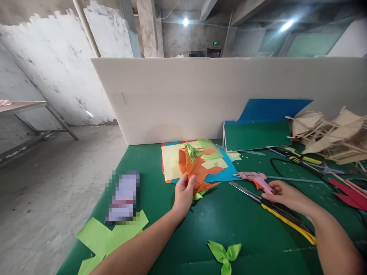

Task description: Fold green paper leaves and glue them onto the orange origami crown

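My left hand (184, 196) grips a folded orange paper craft (197, 173) with pointed tips, thumb on its near side. Light green folded paper pieces (192, 152) sit on its top, and another bit of green shows beneath it. To the right, my right hand (286, 196) is closed around the handle of a pink hot glue gun (254, 177), whose nozzle points left toward the orange craft. Just under that hand lies a yellow and black utility knife (275, 212) with its blade out. Near the front edge rests a loose green folded paper leaf piece (225, 256).
Coloured paper sheets (172, 160) lie behind the craft. A blurred phone (123, 196) and green paper sheets (103, 236) are at left. A green board stand (258, 135), wooden stick models (338, 133) and red paper (351, 194) occupy the right. A white panel (172, 99) borders the back.
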`<action>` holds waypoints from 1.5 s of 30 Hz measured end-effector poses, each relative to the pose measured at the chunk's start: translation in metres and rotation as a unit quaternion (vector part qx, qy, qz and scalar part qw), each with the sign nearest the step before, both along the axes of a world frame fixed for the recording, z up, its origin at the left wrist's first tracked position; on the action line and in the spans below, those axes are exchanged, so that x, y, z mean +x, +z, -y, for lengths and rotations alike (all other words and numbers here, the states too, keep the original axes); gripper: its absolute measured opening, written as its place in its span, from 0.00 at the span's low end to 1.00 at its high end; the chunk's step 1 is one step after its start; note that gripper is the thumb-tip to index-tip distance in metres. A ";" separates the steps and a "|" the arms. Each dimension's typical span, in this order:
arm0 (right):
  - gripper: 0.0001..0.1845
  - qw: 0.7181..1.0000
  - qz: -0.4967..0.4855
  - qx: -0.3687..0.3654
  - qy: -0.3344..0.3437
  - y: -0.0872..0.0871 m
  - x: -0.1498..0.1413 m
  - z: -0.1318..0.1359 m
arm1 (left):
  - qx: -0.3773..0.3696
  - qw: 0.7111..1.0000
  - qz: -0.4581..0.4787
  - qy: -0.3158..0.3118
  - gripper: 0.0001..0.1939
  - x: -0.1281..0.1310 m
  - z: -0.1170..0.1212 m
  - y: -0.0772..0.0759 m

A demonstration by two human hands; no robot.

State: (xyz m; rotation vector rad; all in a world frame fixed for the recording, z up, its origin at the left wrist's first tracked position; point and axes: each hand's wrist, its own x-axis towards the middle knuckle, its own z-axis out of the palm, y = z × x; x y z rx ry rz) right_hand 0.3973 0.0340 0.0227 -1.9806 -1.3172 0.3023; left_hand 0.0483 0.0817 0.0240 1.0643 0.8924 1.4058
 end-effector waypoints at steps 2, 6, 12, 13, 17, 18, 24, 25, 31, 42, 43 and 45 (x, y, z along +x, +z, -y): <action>0.15 0.996 -0.040 -0.071 0.038 -0.002 0.002 -0.002 | -0.007 0.999 0.029 -0.014 0.14 0.001 -0.003 0.002; 0.14 0.984 -0.073 -0.152 0.050 0.003 0.004 -0.005 | 0.018 0.997 0.081 0.010 0.17 0.002 0.000 0.005; 0.21 0.987 -0.065 -0.145 0.016 0.018 -0.006 -0.004 | 0.153 0.983 -0.018 0.099 0.15 0.002 0.005 -0.008; 0.21 0.989 -0.052 -0.140 0.004 0.021 -0.009 -0.004 | 0.183 0.976 -0.057 0.107 0.12 0.001 0.006 -0.010; 0.23 0.989 0.036 -0.119 -0.086 0.037 -0.016 -0.003 | 0.198 0.956 -0.209 0.059 0.14 -0.002 0.008 -0.012; 0.23 0.986 0.058 -0.111 -0.113 0.041 -0.018 -0.002 | 0.192 0.955 -0.222 0.046 0.16 -0.003 0.009 -0.011; 0.24 0.981 0.074 0.027 -0.178 0.055 -0.038 0.000 | 0.130 0.979 -0.122 -0.097 0.25 0.001 0.005 -0.004; 0.24 0.987 0.039 0.069 -0.139 0.055 -0.045 -0.001 | 0.114 0.983 -0.091 -0.115 0.26 0.002 0.004 -0.004; 0.17 0.997 -0.006 0.068 0.030 0.046 -0.097 -0.007 | 0.055 0.988 0.022 -0.145 0.29 0.005 0.002 -0.004; 0.24 0.969 0.209 0.123 0.057 0.034 -0.155 -0.010 | 0.007 0.985 0.063 -0.158 0.37 0.005 0.002 -0.004; 0.24 0.965 0.223 0.132 0.050 0.031 -0.156 -0.011 | 0.007 0.986 0.063 -0.157 0.37 0.005 0.002 -0.004; 0.22 0.954 0.253 0.150 0.046 0.027 -0.157 -0.013 | 0.008 0.985 0.065 -0.157 0.37 0.004 0.002 -0.005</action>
